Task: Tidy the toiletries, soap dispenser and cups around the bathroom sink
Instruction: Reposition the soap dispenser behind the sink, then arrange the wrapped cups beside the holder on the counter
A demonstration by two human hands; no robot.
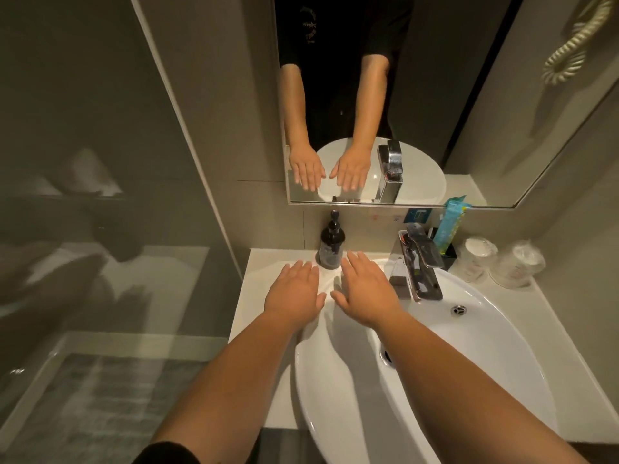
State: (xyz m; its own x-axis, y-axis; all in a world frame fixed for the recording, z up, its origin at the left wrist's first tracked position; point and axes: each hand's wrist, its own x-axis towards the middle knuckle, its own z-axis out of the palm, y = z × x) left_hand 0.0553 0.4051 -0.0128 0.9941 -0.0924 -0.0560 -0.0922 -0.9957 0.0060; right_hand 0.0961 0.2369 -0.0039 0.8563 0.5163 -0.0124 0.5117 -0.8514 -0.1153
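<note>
Both flat and empty, left hand [292, 293] and right hand [366, 291] hovering over bench [268, 279], soap dispenser [331, 244] just beyond at 12 o'clock, cups [499, 262] at 2 o'clock; easy to knock over with a careless reach.

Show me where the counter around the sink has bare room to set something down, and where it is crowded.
Bare counter lies left of the soap dispenser, between the wall and the sink rim, partly under the open left hand. Right of the tap it is crowded: black holder with a blue packet, then two wrapped cups. A bare strip runs right of the sink.
</note>
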